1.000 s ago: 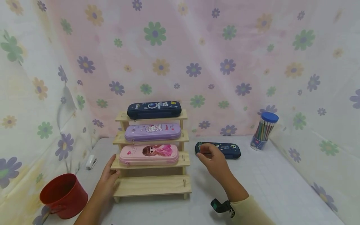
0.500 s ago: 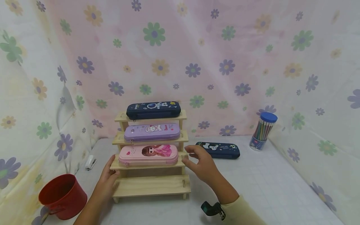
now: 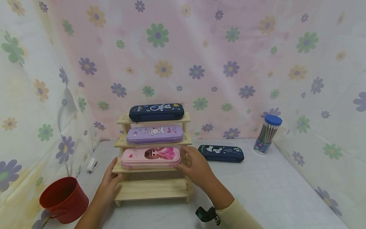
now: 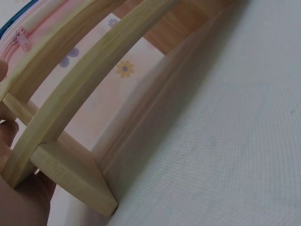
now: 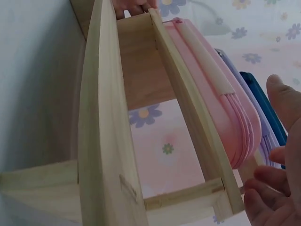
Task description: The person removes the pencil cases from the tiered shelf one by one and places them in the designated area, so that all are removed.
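A stepped wooden rack (image 3: 154,189) stands in the middle of the table. Its top step bears a navy pencil case (image 3: 156,112), the second a purple case (image 3: 155,134), the third a pink case (image 3: 150,157); the bottom step is bare. My left hand (image 3: 112,174) holds the rack's left end, and its fingers (image 4: 5,129) curl round the side rail (image 4: 70,94). At the rack's right end, beside the pink case (image 5: 211,89), my right hand (image 3: 190,160) hovers with its fingers (image 5: 268,181) loosely spread and nothing in it.
A second navy pencil case (image 3: 221,153) lies on the table right of the rack. A clear tube of coloured pencils (image 3: 267,133) stands at the back right. A red bucket (image 3: 64,198) sits at the front left, with a small white stapler (image 3: 92,164) behind it. Flowered cloth walls surround the table.
My right hand has left the navy case on the table and moved left to the rack's right end. The left hand has stayed on the rack.
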A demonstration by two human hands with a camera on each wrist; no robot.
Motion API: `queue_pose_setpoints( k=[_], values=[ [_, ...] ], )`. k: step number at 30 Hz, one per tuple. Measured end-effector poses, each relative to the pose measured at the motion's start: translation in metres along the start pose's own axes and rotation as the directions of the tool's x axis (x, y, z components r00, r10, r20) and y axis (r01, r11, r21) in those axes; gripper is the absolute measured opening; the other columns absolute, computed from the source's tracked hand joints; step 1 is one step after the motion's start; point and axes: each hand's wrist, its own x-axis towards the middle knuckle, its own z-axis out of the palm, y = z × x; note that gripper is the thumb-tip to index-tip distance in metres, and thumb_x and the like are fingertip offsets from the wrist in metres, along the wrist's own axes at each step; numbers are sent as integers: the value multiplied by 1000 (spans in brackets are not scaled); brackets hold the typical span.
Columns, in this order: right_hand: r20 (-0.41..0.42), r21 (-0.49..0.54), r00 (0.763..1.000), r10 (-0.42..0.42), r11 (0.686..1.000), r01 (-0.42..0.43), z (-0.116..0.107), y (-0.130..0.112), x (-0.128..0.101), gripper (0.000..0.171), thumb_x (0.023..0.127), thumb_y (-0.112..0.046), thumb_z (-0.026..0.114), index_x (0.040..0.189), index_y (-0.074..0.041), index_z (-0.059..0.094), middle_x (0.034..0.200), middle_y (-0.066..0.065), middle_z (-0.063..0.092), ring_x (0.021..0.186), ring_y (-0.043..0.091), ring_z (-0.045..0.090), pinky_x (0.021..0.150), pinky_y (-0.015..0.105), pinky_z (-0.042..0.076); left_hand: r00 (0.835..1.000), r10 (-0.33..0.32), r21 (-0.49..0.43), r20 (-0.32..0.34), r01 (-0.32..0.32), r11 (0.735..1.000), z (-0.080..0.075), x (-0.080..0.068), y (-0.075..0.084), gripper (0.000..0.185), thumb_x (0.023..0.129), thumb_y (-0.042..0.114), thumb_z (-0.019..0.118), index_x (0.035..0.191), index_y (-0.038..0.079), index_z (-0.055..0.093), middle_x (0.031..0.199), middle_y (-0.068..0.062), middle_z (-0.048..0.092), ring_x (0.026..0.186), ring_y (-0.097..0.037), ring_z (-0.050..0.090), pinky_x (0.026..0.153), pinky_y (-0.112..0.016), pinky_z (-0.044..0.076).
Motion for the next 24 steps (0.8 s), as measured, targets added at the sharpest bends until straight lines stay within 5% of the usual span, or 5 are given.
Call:
queue_pose_setpoints(
  k=[24],
  values=[
    [-37, -51, 991, 126, 991, -127, 32, -25, 7, 90, 84, -53, 84, 156, -14, 47, 153, 5, 56, 143, 26, 52, 117, 50, 44, 1000, 27, 19, -12, -27, 999, 0, 3, -2, 76, 111, 7, 38, 170, 25, -6, 174, -22, 8, 157, -45, 18, 124, -68, 14]
  ],
)
